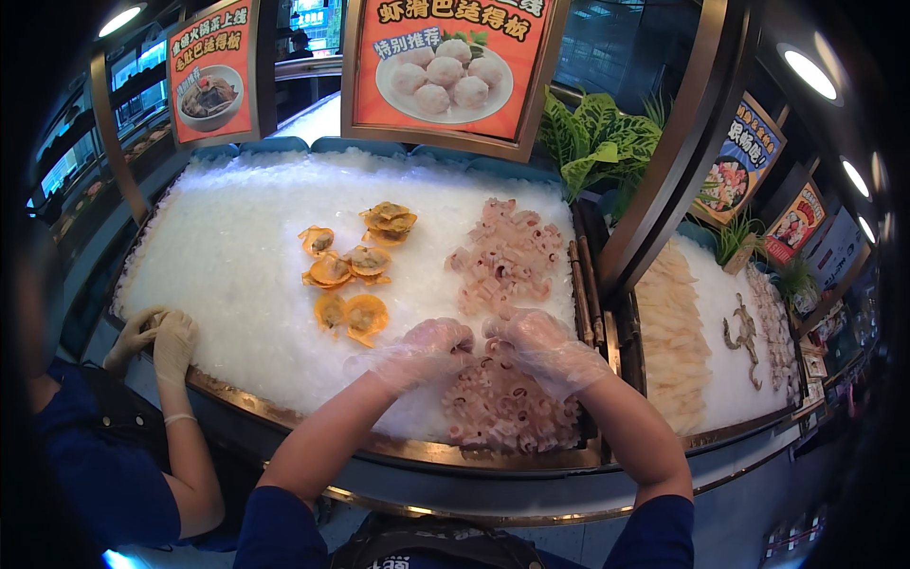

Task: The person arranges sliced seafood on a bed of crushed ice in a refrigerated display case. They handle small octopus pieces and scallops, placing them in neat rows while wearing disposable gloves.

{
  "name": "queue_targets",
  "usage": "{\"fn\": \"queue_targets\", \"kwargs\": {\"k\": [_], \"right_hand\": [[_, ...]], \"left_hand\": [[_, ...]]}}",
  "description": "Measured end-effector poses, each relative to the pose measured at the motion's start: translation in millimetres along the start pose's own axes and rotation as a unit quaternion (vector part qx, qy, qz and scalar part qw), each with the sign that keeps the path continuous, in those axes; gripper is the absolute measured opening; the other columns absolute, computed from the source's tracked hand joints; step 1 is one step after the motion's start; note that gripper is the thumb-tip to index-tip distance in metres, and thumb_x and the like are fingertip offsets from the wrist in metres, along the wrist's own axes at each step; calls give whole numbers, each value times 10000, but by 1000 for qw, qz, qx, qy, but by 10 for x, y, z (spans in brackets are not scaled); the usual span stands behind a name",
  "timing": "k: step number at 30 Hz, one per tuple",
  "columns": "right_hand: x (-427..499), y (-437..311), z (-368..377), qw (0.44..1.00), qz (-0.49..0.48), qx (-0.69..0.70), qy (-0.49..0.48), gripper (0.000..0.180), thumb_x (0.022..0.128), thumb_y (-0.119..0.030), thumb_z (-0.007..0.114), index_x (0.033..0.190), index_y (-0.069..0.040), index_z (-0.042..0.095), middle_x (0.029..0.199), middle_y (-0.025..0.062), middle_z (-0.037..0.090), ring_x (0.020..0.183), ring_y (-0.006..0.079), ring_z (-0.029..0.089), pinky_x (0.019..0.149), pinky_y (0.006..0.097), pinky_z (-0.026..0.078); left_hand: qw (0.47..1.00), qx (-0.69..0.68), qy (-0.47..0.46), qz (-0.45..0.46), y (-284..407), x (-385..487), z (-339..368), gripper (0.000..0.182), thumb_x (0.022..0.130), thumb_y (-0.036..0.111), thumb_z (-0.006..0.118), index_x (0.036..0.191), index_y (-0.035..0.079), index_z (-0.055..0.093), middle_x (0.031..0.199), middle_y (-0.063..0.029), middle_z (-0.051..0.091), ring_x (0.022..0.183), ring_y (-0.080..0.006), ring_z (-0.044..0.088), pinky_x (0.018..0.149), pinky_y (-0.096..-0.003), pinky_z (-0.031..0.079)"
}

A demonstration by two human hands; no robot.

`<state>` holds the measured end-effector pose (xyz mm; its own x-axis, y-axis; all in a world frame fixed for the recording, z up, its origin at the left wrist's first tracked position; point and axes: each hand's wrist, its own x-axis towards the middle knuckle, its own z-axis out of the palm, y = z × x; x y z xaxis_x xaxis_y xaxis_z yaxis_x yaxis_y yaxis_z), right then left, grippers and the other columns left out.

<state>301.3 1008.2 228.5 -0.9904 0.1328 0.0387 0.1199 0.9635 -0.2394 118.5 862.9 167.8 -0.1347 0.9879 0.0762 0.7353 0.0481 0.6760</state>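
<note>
My left hand point(435, 347) and my right hand point(537, 345) wear loose clear plastic gloves. They hover close together over cut squid pieces, fingers curled inward. Whether a piece is pinched in either one is hidden by the fingers and plastic. Beyond them spreads a pile of pale pink squid pieces point(506, 249) on crushed ice point(234, 249). Nearer to me, below the hands, lie curled squid pieces with dark suckers point(519, 405). Left of the squid, orange scallops on the half shell point(366, 262) sit in small clusters on the ice.
At the left, a co-worker's gloved hands point(174, 345) are at the case rim. Bamboo poles point(586, 284) and a metal post point(668, 142) divide off a second ice bed with pale fillets point(668, 341). A framed food sign point(448, 71) and a leafy plant point(597, 142) stand behind.
</note>
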Motion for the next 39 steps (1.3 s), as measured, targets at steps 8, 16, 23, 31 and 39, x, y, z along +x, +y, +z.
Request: {"fn": "queue_targets", "kwargs": {"k": [8,16,23,31,39], "right_hand": [[-34,-60,-33,999,16,15,35,208,965,-135,677,1148,-37,693,1075,223,689,1078,442,665,908,516,526],[51,-99,34,999,23,-7,29,224,981,-198,668,1155,-62,705,1081,192,711,1072,415,682,924,516,538],[-32,-12,90,997,-8,0,80,210,961,-176,700,1135,-58,709,1075,192,719,1056,414,689,919,504,543],[104,107,25,993,24,-10,117,173,959,-116,692,1118,-49,671,1015,221,713,987,445,698,843,537,547],[767,124,230,995,-20,-47,86,186,939,-77,660,1121,-44,652,990,246,710,959,451,708,818,535,548]], "left_hand": [[999,4,-15,38,-95,-31,-14,204,879,181,752,1061,90,762,1060,-168,712,1055,-370,691,930,-459,553],[995,74,37,51,-53,-96,47,166,890,156,716,1032,72,703,1056,-173,694,1034,-392,678,900,-483,552],[988,44,100,111,-82,-130,40,189,911,139,773,1083,65,744,1042,-145,715,960,-354,707,848,-447,572],[981,117,153,-11,-173,-417,-365,224,938,147,765,1147,69,742,1090,-148,707,956,-336,720,858,-448,578],[975,158,152,41,-264,-333,-54,134,956,115,663,1081,68,678,1046,-161,660,992,-402,679,850,-508,557]]}}
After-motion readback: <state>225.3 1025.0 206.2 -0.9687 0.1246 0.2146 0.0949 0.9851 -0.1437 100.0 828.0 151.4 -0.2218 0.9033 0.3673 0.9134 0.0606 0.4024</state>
